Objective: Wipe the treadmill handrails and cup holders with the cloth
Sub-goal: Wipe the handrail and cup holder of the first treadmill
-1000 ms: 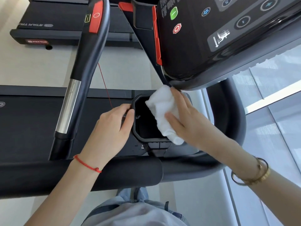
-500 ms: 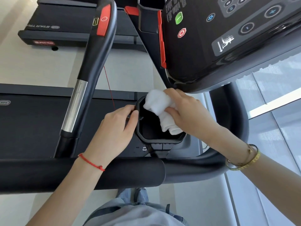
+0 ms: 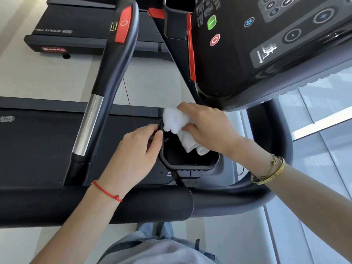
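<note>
White terry cloth (image 3: pixel 179 128), bunched into a soft wad, sits at the centre of the scene, its lower folds hanging down inside a black cup holder (image 3: pixel 187 164) on a treadmill. A person stands at the machine, and the view looks steeply down over their arms. Their right hand (image 3: pixel 207 128) comes in from four o'clock, fingers curled over the cloth and gripping it against the holder's far rim and inner wall. Their left hand (image 3: pixel 133 155) comes in from seven o'clock and steadies the holder from its nine o'clock side, fingers pressed together against the outer wall and the thumb hooked over the rim. A thin red string circles the left wrist, and gold bangles (image 3: pixel 270 171) sit on the right. At ten o'clock of the holder a black handrail (image 3: pixel 106 88) with a silver sleeve and a red panel rises toward twelve. The dark console (image 3: pixel 266 44), with green and red buttons, looms at one o'clock, and a padded crossbar (image 3: pixel 95 204) runs along six o'clock. The step in hand looks like wiping the inside of this cup holder. Next, the cloth probably needs to go deeper and sweep round the walls and floor, while the left hand braces the holder. No rail is being wiped at this moment.
</note>
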Tool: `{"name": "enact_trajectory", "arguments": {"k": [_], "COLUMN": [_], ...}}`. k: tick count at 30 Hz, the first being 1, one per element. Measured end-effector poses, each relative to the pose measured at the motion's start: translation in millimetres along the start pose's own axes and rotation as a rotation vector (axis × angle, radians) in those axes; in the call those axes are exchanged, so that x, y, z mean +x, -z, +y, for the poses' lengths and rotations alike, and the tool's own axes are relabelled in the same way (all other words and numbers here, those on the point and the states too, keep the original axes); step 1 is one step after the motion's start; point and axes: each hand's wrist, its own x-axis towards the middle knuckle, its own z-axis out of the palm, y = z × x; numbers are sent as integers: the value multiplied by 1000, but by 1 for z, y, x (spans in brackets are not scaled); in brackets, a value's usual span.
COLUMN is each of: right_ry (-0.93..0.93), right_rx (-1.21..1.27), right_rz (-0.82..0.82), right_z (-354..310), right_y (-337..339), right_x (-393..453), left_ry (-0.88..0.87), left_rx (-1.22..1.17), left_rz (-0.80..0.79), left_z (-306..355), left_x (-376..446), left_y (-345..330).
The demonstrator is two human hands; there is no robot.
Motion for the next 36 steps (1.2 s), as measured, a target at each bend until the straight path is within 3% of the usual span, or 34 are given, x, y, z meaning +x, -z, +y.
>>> {"name": "enact_trajectory", "arguments": {"k": [13,17,21,24,31,36], "right_ry": [-449,-513,-415,-208,96,24], "right_rx": [368,464,370,192,232,24], "right_rz": [-31,12,94,110,-80,-266], "right_z": [5,-2,-19,-23,-21,-29], "right_y": [-4,-1,0,-3,7,14], "right_x": [-55,-81,-105,-113,-91,-69], "left_ry": [-16,-16,-31,-34,-30,-30], "left_rx": [-4,5,11,24,17,12], "left_rz": [24,38,26,27,22,26], "left_z": [0,0,1,1,1,0], "left_x": [-2,-3,-3,-3,-4,-4], "left_y": [0,0,1,0,1,0]}}
